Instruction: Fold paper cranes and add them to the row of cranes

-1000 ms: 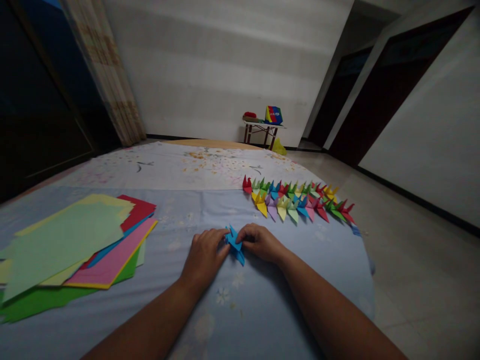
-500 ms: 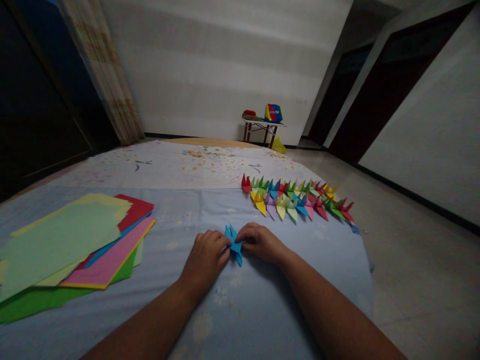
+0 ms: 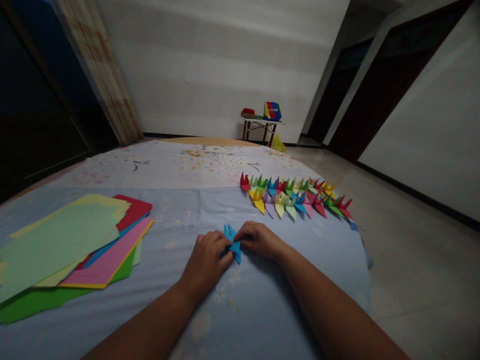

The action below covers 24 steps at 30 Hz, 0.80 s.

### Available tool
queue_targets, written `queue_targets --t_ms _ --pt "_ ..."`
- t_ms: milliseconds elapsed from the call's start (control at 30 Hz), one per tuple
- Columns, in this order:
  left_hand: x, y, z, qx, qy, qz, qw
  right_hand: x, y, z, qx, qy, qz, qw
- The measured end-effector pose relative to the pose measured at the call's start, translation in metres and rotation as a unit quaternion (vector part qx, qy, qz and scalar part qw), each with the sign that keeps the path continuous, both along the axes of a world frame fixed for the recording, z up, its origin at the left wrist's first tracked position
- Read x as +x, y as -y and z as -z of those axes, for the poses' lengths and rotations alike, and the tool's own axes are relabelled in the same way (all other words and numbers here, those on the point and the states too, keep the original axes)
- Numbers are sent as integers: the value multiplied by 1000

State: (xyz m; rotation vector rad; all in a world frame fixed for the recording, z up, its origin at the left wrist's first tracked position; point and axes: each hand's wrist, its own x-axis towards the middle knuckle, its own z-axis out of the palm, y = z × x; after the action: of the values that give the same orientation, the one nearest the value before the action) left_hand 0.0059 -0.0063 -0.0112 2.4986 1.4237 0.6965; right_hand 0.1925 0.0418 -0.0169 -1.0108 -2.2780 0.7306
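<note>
A blue folded paper crane [image 3: 235, 246] is held just above or on the tablecloth, between my two hands. It has two narrow points at the far end and one pointing toward me. My left hand [image 3: 210, 254] pinches its left side between thumb and fingers. On the other side, my right hand [image 3: 258, 239] grips the paper with thumb and fingertips. The fingers cover the middle of the crane, so its inner folds are partly hidden. Beyond my right hand stand two rows of finished paper cranes [image 3: 279, 205] in many colours.
A fanned pile of coloured paper sheets [image 3: 63, 245] lies on the left of the round table, over a pale blue floral tablecloth [image 3: 168, 310]. By the far wall, a small stand [image 3: 258, 121] carries a multicoloured box [image 3: 272, 111]. A yellow bag [image 3: 278, 143] sits beneath it.
Both hands keep their pinch on the blue crane, which looks slightly narrower between the fingers. The whole view has shifted a little; the cranes and paper pile stay put.
</note>
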Motion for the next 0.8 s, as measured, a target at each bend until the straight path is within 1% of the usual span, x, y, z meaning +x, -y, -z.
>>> queue_targets --t_ms 233,433,633,800 --pt "-2 -3 3 -5 -4 -3 1000 1 4 -2 -29 10 18 999" --pt "-1 1 0 9 -31 6 999 3 4 -6 6 21 -34 999" --pt "2 4 -3 14 -50 6 999 4 3 -7 -1 31 -40 999" --pt "2 4 -3 13 -73 7 997 5 6 -6 30 27 -43 998"
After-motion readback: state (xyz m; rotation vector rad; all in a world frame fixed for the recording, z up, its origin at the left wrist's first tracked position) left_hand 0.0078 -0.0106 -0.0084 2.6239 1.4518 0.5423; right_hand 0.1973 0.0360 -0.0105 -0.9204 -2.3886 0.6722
